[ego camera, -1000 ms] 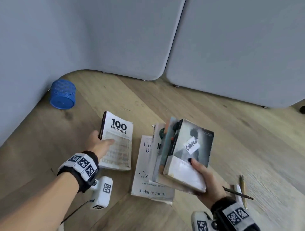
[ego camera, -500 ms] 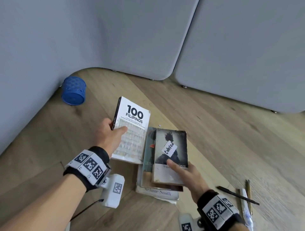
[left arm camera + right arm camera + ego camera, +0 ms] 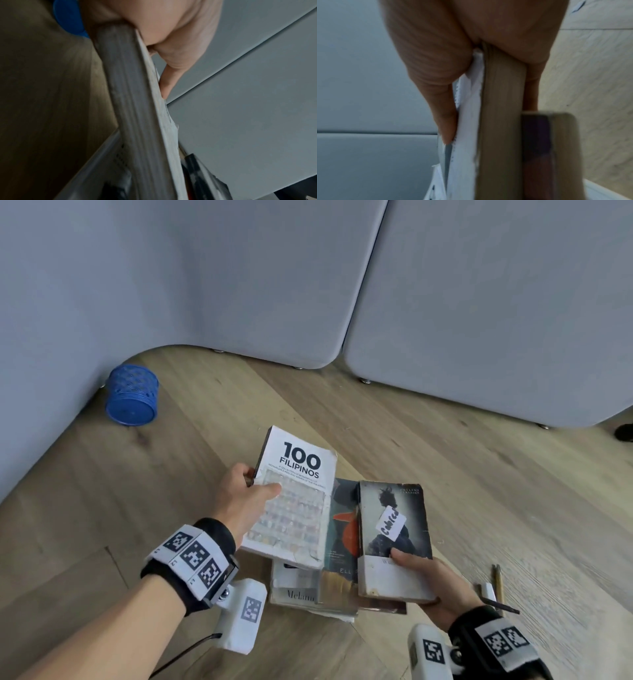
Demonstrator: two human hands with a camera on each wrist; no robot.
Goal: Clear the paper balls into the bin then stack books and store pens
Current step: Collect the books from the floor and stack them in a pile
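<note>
The left hand (image 3: 245, 501) grips the white paperback titled "100 Filipinos" (image 3: 294, 501) by its spine edge, thumb flat on the cover and fingers curled out of sight beneath; in the left wrist view the same hand (image 3: 171, 33) clamps the grey page block (image 3: 133, 108) edge-on. The right hand (image 3: 431, 587) pinches the worn dark paperback with a white handwritten label (image 3: 394, 539) at its near end, thumb on top, the other fingers hidden under it. In the right wrist view that hand (image 3: 471, 47) shows a thumb on the torn white cover and fingers behind the tan pages (image 3: 501, 121), the picture soft and blurred.

Both books hang over a stack of books (image 3: 339, 587) lying on the pale wooden worktop (image 3: 479, 474); the white one covers the stack's ten o'clock corner, the dark one its three o'clock side, perhaps touching it. Only scraps of the covers below can be read.

At four o'clock from the right hand lie several pens (image 3: 496, 587), partly hidden by the wrist. Well apart at ten o'clock, a blue mesh pen cup (image 3: 132, 395) lies on its side against the grey padded panels (image 3: 479, 302).
</note>
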